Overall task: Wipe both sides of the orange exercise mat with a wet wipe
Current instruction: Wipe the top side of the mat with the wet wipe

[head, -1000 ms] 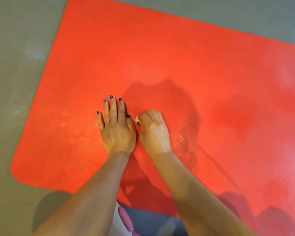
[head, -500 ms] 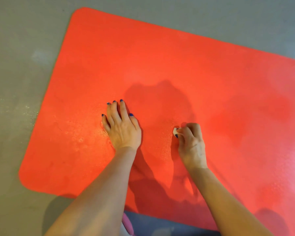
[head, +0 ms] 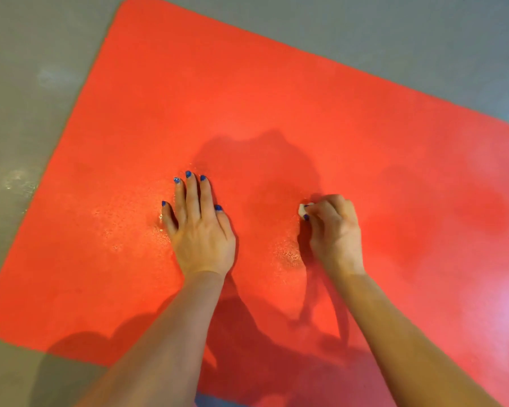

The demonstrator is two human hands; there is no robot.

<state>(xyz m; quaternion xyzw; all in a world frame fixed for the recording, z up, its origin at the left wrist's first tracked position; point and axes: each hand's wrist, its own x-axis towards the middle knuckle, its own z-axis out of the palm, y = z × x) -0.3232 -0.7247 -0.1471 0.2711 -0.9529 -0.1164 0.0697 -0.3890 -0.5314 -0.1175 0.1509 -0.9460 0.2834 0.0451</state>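
We are partway through wiping the top face of the orange mat [head: 276, 98], which lies flat on the grey floor [head: 27, 83] and fills most of the view. Our left hand [head: 202, 230] rests flat on it, fingers straight and close together, pinning it down. Our right hand [head: 334, 233] is curled into a fist around the wipe [head: 302, 209], of which only a small white corner shows by the thumb; how much of it touches the mat we cannot tell.

To do this well, we should open the wipe out under a flatter palm, since a balled wipe likely covers little. We should work in overlapping passes, keep the left hand braced so the mat does not creep, then turn the mat over for its underside.
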